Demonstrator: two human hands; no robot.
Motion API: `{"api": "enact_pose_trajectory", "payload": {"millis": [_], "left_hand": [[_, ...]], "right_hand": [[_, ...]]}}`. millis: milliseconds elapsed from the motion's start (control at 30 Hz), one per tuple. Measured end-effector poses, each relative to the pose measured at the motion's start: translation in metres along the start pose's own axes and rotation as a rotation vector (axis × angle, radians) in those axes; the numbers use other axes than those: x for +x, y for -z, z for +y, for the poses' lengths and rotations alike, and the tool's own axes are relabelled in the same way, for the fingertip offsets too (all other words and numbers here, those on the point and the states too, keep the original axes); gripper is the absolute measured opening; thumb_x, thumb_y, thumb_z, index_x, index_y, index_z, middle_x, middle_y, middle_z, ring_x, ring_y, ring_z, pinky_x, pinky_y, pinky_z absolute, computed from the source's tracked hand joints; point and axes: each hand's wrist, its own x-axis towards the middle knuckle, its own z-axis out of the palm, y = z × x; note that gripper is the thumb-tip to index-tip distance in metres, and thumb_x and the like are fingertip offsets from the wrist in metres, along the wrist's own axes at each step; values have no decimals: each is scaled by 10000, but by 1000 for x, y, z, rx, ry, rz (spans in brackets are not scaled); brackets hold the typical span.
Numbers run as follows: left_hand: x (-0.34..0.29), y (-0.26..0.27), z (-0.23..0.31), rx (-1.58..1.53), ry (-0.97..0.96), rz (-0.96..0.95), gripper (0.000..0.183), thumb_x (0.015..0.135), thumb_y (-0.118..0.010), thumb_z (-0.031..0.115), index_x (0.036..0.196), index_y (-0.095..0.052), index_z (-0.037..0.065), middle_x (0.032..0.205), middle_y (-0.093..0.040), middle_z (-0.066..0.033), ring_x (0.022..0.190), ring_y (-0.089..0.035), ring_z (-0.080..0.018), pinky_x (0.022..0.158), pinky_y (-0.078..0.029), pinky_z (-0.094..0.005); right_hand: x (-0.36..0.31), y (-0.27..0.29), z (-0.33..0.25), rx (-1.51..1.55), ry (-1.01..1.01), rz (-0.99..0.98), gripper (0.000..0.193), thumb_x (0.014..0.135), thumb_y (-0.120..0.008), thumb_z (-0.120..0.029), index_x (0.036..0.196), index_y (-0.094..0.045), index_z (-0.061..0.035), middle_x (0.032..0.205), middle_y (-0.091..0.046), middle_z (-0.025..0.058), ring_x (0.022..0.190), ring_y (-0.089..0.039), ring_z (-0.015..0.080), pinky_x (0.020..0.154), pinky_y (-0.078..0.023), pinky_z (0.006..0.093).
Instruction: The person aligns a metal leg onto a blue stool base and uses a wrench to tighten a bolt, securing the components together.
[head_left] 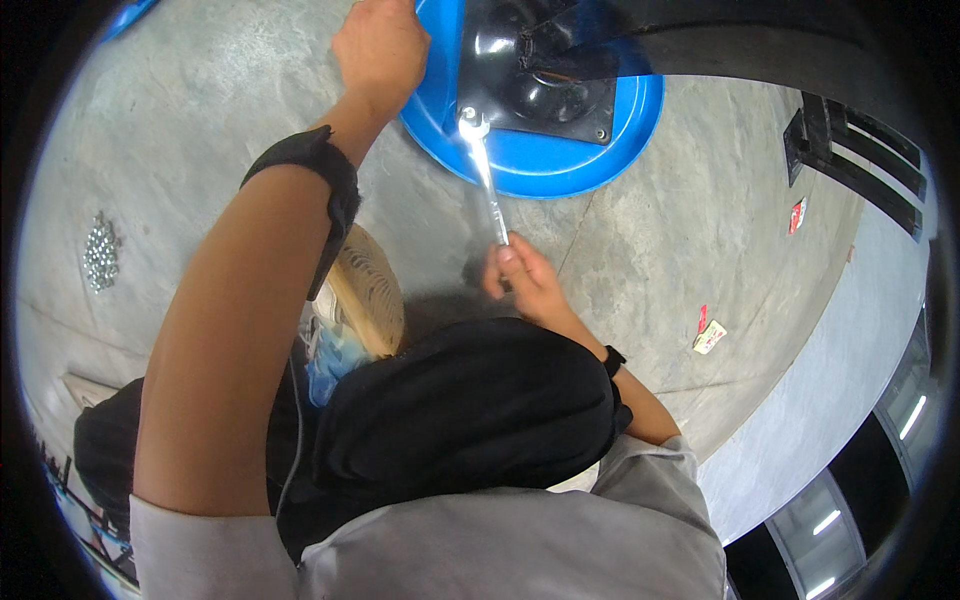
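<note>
My right hand (522,275) grips the lower end of a shiny metal wrench (488,185) between thumb and fingers. The wrench slants up and away, and its open jaw lies by the near-left corner of a black square metal plate (560,112). That plate rests on a round blue base (560,180) with a raised rim. My left hand (383,45) is closed beside the left edge of the base. Whatever it may hold is hidden, and the picture's top edge cuts it off.
A pile of small silvery metal pieces (101,253) lies on the concrete floor at left. Dark curved bodywork (740,45) overhangs the base, with a black slatted frame (860,160) to its right. Small red and white scraps (709,336) lie at right. My shoe (365,290) is near the base.
</note>
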Motion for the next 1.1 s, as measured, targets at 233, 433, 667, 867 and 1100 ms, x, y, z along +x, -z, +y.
{"api": "enact_pose_trajectory", "payload": {"millis": [233,433,667,867,1100], "left_hand": [[0,-2,1,-29,-19,8,418,750,-418,-30,1142,-526,68,960,-576,-138,866,-567,-338,735,-471,-407],[1,-4,0,0,-4,0,432,735,-429,-40,1144,-525,61,938,-578,-145,852,-568,-347,734,-470,-415],[0,-2,-1,-30,-13,17,421,746,-425,-33,1141,-529,71,944,-580,-150,855,-566,-352,739,-468,-420],[-1,-3,-5,-26,-12,21,419,760,-413,-25,1150,-522,78,964,-585,-144,885,-566,-343,760,-466,-411],[-1,2,0,-100,-25,48,407,773,-391,-9,1151,-518,72,972,-584,-148,921,-557,-334,784,-457,-397]], "right_hand": [[12,-22,0,145,-124,-102,241,977,-320,-252,923,-431,-45,626,-543,49,556,-501,117,525,-406,240],[20,-34,-10,235,-278,-133,282,967,-332,-284,888,-465,-48,650,-552,68,592,-518,138,545,-410,243],[13,-20,-26,106,-409,-30,322,965,-347,-272,773,-485,-54,582,-495,40,484,-457,114,434,-349,231],[25,47,-47,-51,-396,-266,407,947,-410,-336,634,-437,-78,502,-360,-21,416,-312,67,379,-237,215],[74,106,-131,-608,-501,-419,445,888,-524,-377,556,-474,-85,478,-370,-37,412,-316,39,369,-209,200]]}}
